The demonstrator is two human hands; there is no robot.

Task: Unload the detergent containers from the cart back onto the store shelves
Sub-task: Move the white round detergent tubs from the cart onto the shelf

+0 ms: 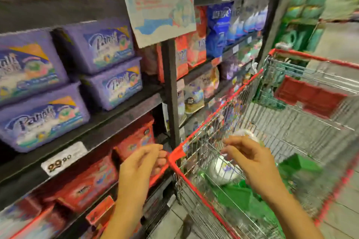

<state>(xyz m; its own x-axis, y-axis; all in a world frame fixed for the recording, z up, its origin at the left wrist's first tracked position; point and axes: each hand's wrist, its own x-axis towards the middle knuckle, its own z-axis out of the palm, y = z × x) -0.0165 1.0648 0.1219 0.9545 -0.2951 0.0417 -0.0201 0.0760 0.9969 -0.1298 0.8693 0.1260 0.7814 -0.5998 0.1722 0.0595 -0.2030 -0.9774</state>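
My left hand [143, 163] hangs at the lower middle of the frame, just beside the red corner of the cart [175, 156], fingers loosely curled and holding nothing. My right hand [250, 159] is over the basket, fingers bent downward and slightly apart, gripping nothing I can make out through the blur. Just under it lies a white detergent container [221, 172] among green packs [239, 196], all in the cart. I judge I'm reaching for the next item. That calls for dipping past the wire rim, closing round the white container and lifting it left towards the shelves [116, 116] by the purple tubs [104, 44].
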